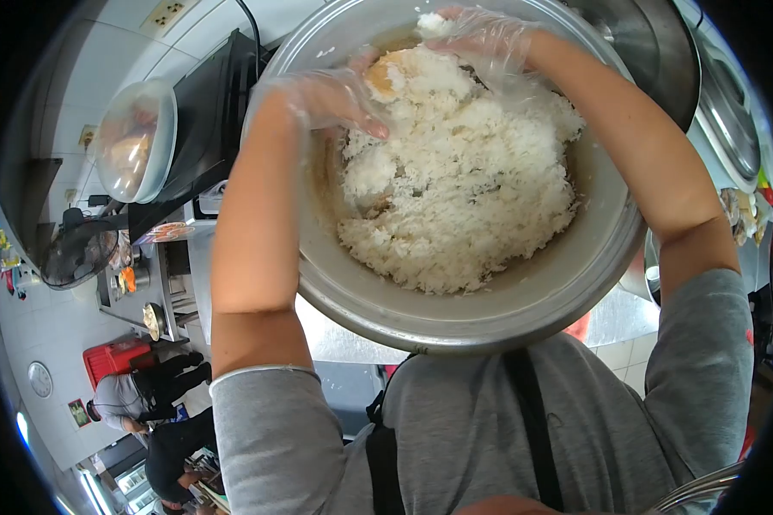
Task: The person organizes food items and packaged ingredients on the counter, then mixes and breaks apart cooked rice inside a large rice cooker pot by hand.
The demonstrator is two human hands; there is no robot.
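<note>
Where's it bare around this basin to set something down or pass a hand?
Bare counter shows in slim strips between the basin's near rim and the grey shirt, one left, one right. Inside, the near wall is bare between rice and rim. Crowded: the far side, left hand and right hand at the rice; beyond the rim rightward, metalware.

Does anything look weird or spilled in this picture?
I see no obvious spill. A yellowish patch stands out among the white, grainy food in the big bowl, near the left hand. At lower left, a person looks tipped sideways, probably just from the camera's curved view.
</note>
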